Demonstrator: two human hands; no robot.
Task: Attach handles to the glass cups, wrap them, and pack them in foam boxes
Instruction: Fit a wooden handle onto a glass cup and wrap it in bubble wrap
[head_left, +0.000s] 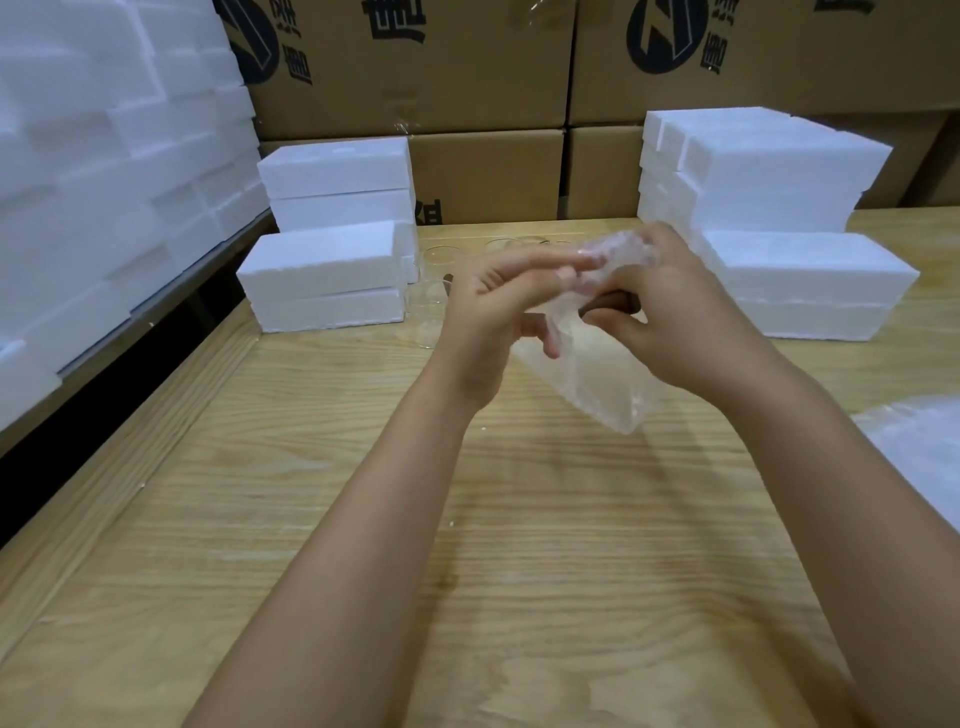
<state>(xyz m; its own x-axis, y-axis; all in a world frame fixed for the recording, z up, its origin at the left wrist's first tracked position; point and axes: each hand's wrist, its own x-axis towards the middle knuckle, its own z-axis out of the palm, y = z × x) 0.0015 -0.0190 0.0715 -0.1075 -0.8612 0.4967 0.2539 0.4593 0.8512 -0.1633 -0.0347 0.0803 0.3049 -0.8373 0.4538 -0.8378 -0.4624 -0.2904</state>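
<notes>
Working above a pale, wood-grained table (363, 519), backed by a wall of brown cartons (483, 171), at least four, printed with dark logos. Facing, at far left, a tall bank of white foam slabs (104, 156) on a separate ledge, too blurred to count.

Counting foam boxes (322, 260) on the table: four at the left, in two stacks of two, one stack just behind the other. Counting two more in the front right stack (810, 286), and behind it a taller rear right stack (769, 166) of at least three layers, edges too merged to number surely. Making out three faint rims of bare glass cups (441, 257) on the table between the left and right stacks, partly hidden behind the hands. Noting one patch of bubble wrap (924, 447) at the right edge.

Holding one wrapped cup (592, 379) up off the table, tilted, lower end toward the camera. Pinching the bunched upper end of its wrap with the left hand (493, 312), other fingers loosely curled. Gripping the same end with the right hand (675, 322), thumb beneath, fingers curled over the top. Cannot tell, through the wrap, about a handle.
</notes>
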